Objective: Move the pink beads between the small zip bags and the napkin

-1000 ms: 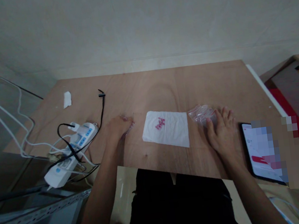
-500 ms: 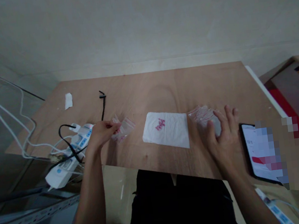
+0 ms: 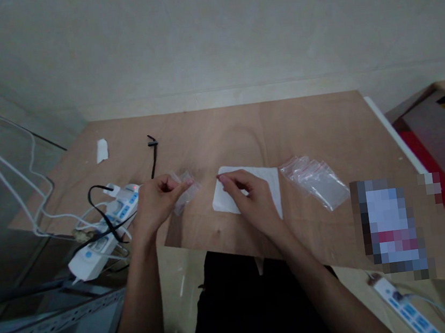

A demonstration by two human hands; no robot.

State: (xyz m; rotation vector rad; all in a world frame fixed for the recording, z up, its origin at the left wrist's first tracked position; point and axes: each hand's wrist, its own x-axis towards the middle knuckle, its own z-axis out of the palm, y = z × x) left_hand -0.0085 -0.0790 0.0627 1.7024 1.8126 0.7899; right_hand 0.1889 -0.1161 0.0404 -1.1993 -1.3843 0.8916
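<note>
My left hand (image 3: 157,201) hovers over small clear zip bags (image 3: 187,195) on the left of the wooden table. Its fingers curl in and the thumb stretches right over the bags; what lies in its grasp cannot be made out. Across a white cloth (image 3: 270,182) reaches my right hand (image 3: 248,195), thumb and forefinger pinched at the cloth's left edge. A tiny dark speck shows at those fingertips, too small to name. The hand covers much of the cloth. To its right, several clear zip bags with red seal lines (image 3: 317,182) lie fanned out.
A white power strip (image 3: 89,255) with tangled cables lies on the left edge of the table. Behind it are a black cable tie (image 3: 154,153) and a scrap of white paper (image 3: 101,150). A blurred-out phone (image 3: 390,227) lies on the right, near another power strip (image 3: 406,309).
My right hand has moved left from the fanned bags to the cloth and closed into a pinch. The red pieces on the cloth are now hidden. My left thumb has extended to the right.
</note>
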